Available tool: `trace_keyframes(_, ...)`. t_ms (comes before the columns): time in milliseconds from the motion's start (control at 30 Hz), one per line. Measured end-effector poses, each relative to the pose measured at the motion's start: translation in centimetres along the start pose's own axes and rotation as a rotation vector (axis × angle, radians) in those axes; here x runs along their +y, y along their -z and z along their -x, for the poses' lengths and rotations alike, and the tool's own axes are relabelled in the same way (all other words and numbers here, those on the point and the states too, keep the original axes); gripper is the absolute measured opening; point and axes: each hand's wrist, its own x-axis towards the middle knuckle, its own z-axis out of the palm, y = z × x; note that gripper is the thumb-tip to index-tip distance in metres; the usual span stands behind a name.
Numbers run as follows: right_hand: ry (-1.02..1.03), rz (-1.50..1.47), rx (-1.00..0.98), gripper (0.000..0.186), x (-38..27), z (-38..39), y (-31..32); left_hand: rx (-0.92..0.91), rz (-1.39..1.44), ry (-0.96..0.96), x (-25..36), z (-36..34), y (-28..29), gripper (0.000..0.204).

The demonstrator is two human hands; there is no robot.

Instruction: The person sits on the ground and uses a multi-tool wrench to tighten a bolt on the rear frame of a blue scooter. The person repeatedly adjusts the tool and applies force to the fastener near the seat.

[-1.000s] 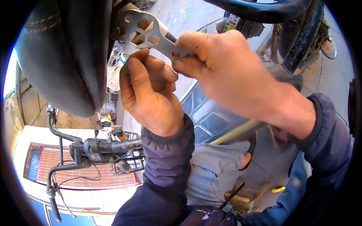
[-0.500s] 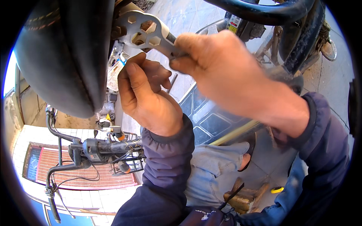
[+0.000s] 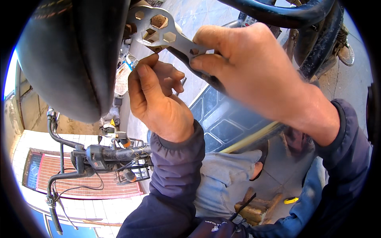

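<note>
My right hand is closed around the handle of a flat silver multi-hole wrench, with hexagonal holes in its wide head. The wrench head lies beside the underside of a large black rounded part, where brownish metal shows through the holes. Whether a hole sits on a nut is hidden. Just below the wrench head, my left hand is raised palm up, its thumb and forefinger pinched together and the other fingers curled. What the pinch holds, if anything, is too small to make out.
Black curved tubing spans the upper right. A dark ribbed panel with a yellow edge lies below my right hand. A handlebar vehicle stands at lower left. A small wooden stool and a yellow object are by my legs.
My right hand has shifted to the right, and the wrench has moved a little right with it. My left hand has moved slightly right, its pinch kept.
</note>
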Motion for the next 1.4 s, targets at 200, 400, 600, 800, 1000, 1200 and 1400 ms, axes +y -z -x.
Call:
trace_keyframes(200, -0.032, -0.005, -0.014, 0.011, -0.4, 0.4, -0.9, -0.010, -0.016, -0.024, -0.2, 0.0, 0.0, 0.029)
trace_keyframes(400, 0.028, 0.097, 0.035, 0.021, 0.2, -0.1, 1.0, -0.023, -0.017, -0.037, -0.4, 0.2, -0.1, 0.029)
trace_keyframes(600, 0.010, 0.038, 0.051, 0.030, 0.3, 0.2, 0.7, -0.018, -0.014, -0.048, -0.7, 0.1, 0.1, 0.029)
trace_keyframes(800, -0.016, -0.041, 0.076, 0.024, -0.6, -0.4, 1.5, -0.017, -0.021, -0.048, -0.7, -0.1, 0.7, 0.031)
trace_keyframes(1000, -0.009, -0.317, 0.024, 0.012, 0.0, -0.2, 1.3, -0.144, 0.038, 0.013, -0.3, 0.5, 0.6, 0.036)
trace_keyframes(1200, -0.104, -0.020, -0.108, 0.012, 0.3, 1.1, 3.3, -0.366, -0.053, 0.003, 0.4, 1.3, -0.3, 0.042)
trace_keyframes(1400, -0.653, -0.530, -0.270, 0.032, 1.0, 2.0, 4.9, -0.362, -0.062, 0.160, 0.1, 1.5, -0.3, 0.050)
